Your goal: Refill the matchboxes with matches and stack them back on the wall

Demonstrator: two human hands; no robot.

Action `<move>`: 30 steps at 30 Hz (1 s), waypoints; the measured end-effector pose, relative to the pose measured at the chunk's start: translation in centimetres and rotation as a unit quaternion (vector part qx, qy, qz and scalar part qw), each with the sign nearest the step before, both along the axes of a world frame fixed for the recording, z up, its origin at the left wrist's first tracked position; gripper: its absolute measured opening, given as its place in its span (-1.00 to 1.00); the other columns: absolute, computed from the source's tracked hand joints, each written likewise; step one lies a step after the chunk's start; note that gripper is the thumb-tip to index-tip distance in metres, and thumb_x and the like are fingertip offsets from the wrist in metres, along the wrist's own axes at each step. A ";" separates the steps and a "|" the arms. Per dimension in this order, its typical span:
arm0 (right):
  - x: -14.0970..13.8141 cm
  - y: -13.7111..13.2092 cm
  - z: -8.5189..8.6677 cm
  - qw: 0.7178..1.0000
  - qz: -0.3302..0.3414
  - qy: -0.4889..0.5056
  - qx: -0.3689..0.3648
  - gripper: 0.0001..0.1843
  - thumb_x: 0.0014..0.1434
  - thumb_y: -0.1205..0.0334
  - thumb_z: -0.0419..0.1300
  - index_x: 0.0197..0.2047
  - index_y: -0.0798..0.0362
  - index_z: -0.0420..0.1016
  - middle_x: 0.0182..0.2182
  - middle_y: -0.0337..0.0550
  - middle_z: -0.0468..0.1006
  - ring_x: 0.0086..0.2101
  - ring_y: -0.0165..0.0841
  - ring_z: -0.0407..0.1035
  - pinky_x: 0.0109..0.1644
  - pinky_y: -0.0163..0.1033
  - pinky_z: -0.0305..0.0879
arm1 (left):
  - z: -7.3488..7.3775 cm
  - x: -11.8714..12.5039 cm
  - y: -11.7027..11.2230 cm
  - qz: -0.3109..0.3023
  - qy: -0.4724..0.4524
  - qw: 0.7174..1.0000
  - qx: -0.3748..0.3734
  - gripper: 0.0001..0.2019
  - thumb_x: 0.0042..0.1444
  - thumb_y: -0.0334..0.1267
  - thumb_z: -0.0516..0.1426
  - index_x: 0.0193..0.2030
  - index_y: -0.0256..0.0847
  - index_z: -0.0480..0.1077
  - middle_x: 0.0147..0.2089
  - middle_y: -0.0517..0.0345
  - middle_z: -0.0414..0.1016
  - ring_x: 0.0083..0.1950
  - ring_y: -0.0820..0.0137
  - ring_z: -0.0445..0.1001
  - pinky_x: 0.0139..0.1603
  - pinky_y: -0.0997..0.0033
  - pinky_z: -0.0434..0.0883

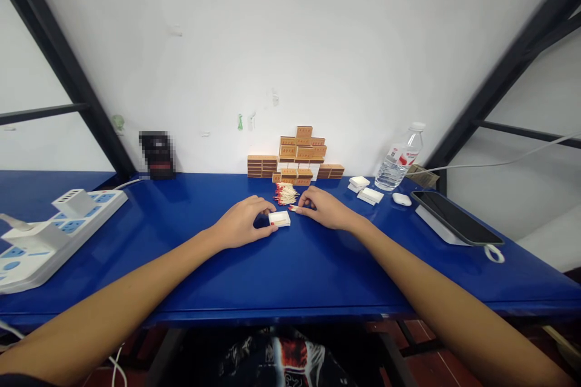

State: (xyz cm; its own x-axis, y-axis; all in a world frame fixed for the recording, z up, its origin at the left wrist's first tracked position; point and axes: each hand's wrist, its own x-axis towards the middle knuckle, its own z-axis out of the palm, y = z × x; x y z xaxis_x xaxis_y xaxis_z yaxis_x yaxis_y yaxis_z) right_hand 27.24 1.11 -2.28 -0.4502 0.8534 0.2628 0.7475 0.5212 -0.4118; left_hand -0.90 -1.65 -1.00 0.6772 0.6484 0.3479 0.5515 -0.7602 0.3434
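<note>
Tray (280,216) on the desk (272,281), just nearer me than the match pile (285,195) — my left grip (244,222) pinches its left end, my right grip (327,208) pinches matches (293,208), count unclear. Loose pinch could drop them; a knuckle bump could scatter the pile — maybe topple the boxes (303,151) behind.

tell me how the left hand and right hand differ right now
The left hand holds a small white tray by its side, while the right hand pinches matches. The left hand spans a wider grip; the right hand closes to a narrower one. Both are bare and low over the blue table.
</note>
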 end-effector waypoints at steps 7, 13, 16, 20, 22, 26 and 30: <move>0.4 0.3 -0.3 1.000 0.002 -0.003 -0.016 -0.78 0.34 0.11 0.23 -0.26 0.08 0.51 -0.26 -0.12 0.46 -0.29 -0.32 0.35 -0.20 -0.24 0.24 | 0.0 -0.1 0.1 -0.006 0.003 1.000 0.003 -0.66 0.26 -0.04 0.24 0.11 -0.10 0.48 -0.11 0.07 0.56 -0.06 0.21 0.49 -0.05 0.21 0.43; 0.2 0.1 0.2 1.000 0.028 -0.006 0.001 -0.81 0.36 0.17 0.20 -0.27 0.08 0.46 -0.27 -0.11 0.44 -0.27 -0.30 0.34 -0.16 -0.21 0.26 | 0.1 -0.1 -0.1 -0.001 0.004 1.000 0.000 -0.64 0.24 -0.06 0.25 0.12 -0.11 0.47 -0.11 0.07 0.56 -0.06 0.21 0.50 -0.05 0.20 0.44; -0.1 -0.4 0.8 0.999 0.030 0.026 0.009 -0.82 0.39 0.18 0.15 -0.25 0.08 0.45 -0.26 -0.11 0.43 -0.29 -0.32 0.33 -0.18 -0.22 0.26 | 0.0 -0.1 -0.1 0.000 -0.003 1.000 -0.002 -0.62 0.24 -0.05 0.26 0.14 -0.11 0.46 -0.11 0.06 0.57 -0.05 0.20 0.51 -0.04 0.19 0.45; -1.4 -1.7 1.5 0.994 0.070 0.079 0.004 -0.79 0.41 0.12 0.15 -0.22 0.06 0.44 -0.26 -0.14 0.43 -0.30 -0.33 0.33 -0.19 -0.22 0.27 | -0.1 -0.1 0.0 0.003 -0.005 1.000 -0.003 -0.56 0.23 -0.05 0.26 0.20 -0.11 0.42 -0.10 0.06 0.57 -0.04 0.19 0.51 -0.02 0.17 0.45; -2.3 -2.4 1.6 0.991 0.097 0.095 -0.008 -0.80 0.41 0.12 0.16 -0.21 0.05 0.44 -0.23 -0.14 0.43 -0.28 -0.33 0.33 -0.16 -0.22 0.29 | -0.2 0.0 0.0 0.003 -0.002 1.000 -0.004 -0.54 0.23 -0.06 0.26 0.22 -0.11 0.40 -0.09 0.06 0.58 -0.04 0.19 0.51 0.00 0.17 0.45; -3.7 -3.4 1.5 0.988 0.125 0.088 -0.004 -0.87 0.41 0.20 0.17 -0.20 0.04 0.44 -0.21 -0.14 0.42 -0.23 -0.32 0.34 -0.10 -0.21 0.30 | -0.1 0.1 -0.2 -0.001 -0.007 1.000 -0.005 -0.54 0.22 -0.08 0.27 0.22 -0.11 0.38 -0.07 0.06 0.57 -0.03 0.19 0.51 0.00 0.18 0.45; -4.1 -3.7 1.4 0.990 0.127 0.059 0.019 -0.93 0.38 0.27 0.20 -0.19 0.05 0.45 -0.21 -0.13 0.42 -0.17 -0.28 0.33 -0.07 -0.20 0.28 | 0.1 0.2 -0.4 -0.011 -0.009 1.000 -0.002 -0.57 0.23 -0.10 0.26 0.20 -0.09 0.38 -0.08 0.08 0.56 -0.05 0.20 0.51 -0.03 0.19 0.45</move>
State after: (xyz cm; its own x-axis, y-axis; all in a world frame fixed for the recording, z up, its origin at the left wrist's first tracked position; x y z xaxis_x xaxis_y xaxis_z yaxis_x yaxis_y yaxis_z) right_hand 23.12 -2.62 -0.88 -0.6136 0.7047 0.3561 0.5373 0.7032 -0.4657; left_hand -0.70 -2.02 -0.94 0.6842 0.6357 0.3574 0.5288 -0.7699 0.3572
